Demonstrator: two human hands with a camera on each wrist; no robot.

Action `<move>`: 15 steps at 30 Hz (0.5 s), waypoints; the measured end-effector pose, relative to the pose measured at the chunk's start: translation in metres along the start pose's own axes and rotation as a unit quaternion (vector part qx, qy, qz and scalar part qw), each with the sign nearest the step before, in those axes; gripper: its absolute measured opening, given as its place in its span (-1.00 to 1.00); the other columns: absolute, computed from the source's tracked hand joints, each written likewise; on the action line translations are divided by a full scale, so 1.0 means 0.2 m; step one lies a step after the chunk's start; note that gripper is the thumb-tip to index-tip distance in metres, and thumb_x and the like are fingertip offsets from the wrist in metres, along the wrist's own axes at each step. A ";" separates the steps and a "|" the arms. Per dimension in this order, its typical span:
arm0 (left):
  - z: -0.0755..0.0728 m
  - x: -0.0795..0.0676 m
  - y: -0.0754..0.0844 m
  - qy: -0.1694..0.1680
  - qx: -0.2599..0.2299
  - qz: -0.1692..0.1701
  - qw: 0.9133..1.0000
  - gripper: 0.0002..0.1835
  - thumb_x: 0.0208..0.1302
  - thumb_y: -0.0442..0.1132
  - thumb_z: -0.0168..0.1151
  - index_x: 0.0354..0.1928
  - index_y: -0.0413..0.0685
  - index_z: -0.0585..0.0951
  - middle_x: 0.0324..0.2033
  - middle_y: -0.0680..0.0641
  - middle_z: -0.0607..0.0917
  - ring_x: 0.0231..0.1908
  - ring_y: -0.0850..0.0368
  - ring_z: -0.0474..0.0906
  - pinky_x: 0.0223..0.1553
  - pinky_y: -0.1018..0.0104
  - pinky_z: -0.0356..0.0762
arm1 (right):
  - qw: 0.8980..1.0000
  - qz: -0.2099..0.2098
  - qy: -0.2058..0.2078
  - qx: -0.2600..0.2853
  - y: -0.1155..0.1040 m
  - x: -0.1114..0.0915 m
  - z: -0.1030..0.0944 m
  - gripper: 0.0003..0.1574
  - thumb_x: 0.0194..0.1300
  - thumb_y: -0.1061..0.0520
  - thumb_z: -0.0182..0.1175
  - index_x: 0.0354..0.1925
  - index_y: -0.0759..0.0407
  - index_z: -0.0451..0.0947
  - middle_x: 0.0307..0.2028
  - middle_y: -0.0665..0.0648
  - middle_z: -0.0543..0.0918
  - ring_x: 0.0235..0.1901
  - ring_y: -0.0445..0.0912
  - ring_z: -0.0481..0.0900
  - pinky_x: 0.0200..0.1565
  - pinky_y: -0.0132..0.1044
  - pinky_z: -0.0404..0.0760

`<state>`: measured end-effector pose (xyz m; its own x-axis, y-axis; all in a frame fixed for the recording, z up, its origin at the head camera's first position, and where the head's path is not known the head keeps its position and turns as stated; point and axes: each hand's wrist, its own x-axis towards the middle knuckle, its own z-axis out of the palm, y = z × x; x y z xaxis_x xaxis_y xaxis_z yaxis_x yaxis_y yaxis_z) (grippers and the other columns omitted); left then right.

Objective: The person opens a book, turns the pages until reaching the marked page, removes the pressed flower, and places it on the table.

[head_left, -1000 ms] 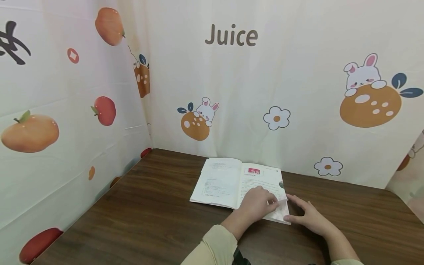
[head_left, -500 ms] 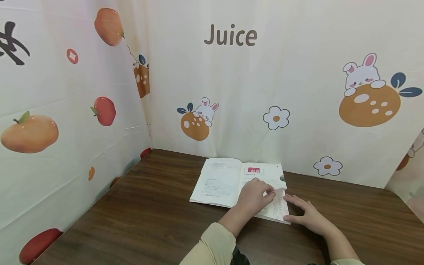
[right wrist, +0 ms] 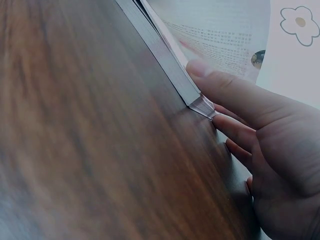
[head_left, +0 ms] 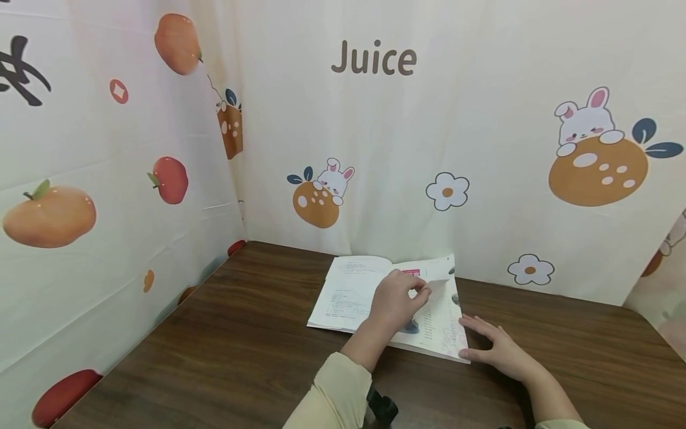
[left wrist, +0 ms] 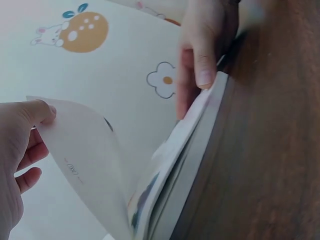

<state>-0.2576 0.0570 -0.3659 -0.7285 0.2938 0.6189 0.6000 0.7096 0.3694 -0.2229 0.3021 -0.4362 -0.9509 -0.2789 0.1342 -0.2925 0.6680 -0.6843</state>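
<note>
An open book [head_left: 348,295] lies on the table, printed text on its left page. With thumb and fingers my left hand [head_left: 393,301] pinches the corner of a lifted page [left wrist: 85,155], which curves up from the right side of the book. My right hand [head_left: 501,351] stays at the book's right edge, thumb and forefinger spread. Seen from the right wrist, the thumb of that hand [right wrist: 280,135] touches the page near the corner, and the other fingers lie along the side of the page block [right wrist: 165,60]. Part of the right page is hidden behind my left hand.
The brown wooden table [head_left: 241,357] extends around the book. A pale curtain [head_left: 386,131] printed with fruit, rabbits and flowers hangs behind it, and another printed curtain [head_left: 123,238] runs along the left side. The book's far edge is close to the back curtain.
My left hand has moved up and left, lifting the page corner further and baring more of the page beneath, with a coloured picture. My right hand has stayed at the book's edge.
</note>
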 end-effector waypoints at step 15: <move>-0.06 0.03 -0.07 0.052 -0.035 -0.019 0.998 -0.84 0.15 -0.09 0.27 -0.32 0.06 0.75 -0.49 0.20 0.67 -0.43 0.30 0.43 -0.43 0.59 0.33 | 1.000 0.000 0.001 -0.003 0.00 0.00 0.00 -0.19 0.01 -0.02 0.37 0.21 0.22 0.38 0.25 0.39 0.27 0.28 0.41 -0.05 0.12 0.40 -0.26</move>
<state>-0.2669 0.0403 -0.3590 -0.7146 0.1976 0.6710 0.5979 0.6706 0.4392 -0.2228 0.3020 -0.4361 -0.9510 -0.2777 0.1360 -0.2935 0.6721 -0.6798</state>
